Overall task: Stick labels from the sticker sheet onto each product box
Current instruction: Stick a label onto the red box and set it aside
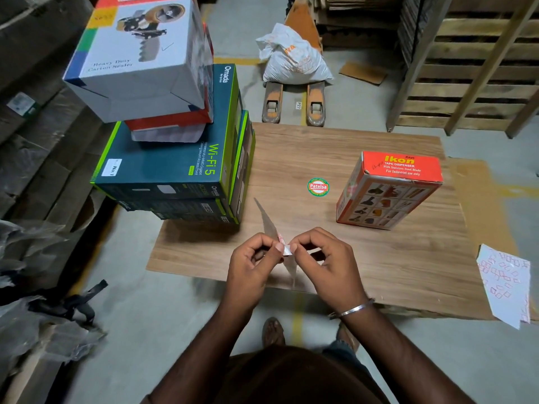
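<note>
I am pinching the sticker sheet (269, 225) in my left hand (253, 259) while my right hand (323, 258) fingertips are nipping a label (286, 249); peeling slowly should keep it flat.

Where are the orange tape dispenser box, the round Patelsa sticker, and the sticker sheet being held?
Orange tape dispenser box (389, 199), head view, front panel.
Round Patelsa sticker (318, 186), head view, centre.
Sticker sheet (269, 224), head view, upper part above the fingers.
</note>
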Available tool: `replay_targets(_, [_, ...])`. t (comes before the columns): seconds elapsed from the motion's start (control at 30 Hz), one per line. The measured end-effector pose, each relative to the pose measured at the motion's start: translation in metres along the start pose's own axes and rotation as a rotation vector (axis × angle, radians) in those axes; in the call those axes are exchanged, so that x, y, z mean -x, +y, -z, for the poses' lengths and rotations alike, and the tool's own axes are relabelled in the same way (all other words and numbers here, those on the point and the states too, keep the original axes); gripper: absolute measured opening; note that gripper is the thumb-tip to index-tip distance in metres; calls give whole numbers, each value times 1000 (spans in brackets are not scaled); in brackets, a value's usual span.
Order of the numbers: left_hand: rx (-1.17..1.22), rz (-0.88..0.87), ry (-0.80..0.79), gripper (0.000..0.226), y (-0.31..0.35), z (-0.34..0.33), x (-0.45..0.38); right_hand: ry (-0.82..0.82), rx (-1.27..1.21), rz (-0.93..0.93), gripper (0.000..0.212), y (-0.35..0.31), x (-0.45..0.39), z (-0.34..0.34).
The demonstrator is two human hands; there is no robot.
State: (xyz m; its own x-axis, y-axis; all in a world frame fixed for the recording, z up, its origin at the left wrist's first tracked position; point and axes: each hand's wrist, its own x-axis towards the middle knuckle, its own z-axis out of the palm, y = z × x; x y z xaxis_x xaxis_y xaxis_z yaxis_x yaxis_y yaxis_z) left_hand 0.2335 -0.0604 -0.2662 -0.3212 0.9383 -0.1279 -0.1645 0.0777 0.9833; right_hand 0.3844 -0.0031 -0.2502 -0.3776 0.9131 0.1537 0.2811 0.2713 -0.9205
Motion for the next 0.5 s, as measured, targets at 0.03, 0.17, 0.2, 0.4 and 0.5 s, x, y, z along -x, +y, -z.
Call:
replay_targets(0.03, [18,12,1,19,-1,0,0,-3,2,-7,14,2,0,0])
replay_targets(0.17, [77,68,30,17,-5,3,0,-7,-7,-33,14,8,3,-4])
replay_targets(0.2, [84,87,39,17,-7,4,0,-14,-3,-37,13,9,4,-4])
replay_targets(0.4, [72,214,85,15,-16,12,0,-85,62,6,11,15,4,-6])
replay_targets(0.5, [149,267,97,19,-18,14,-1,-127,125,55,11,18,3,-9])
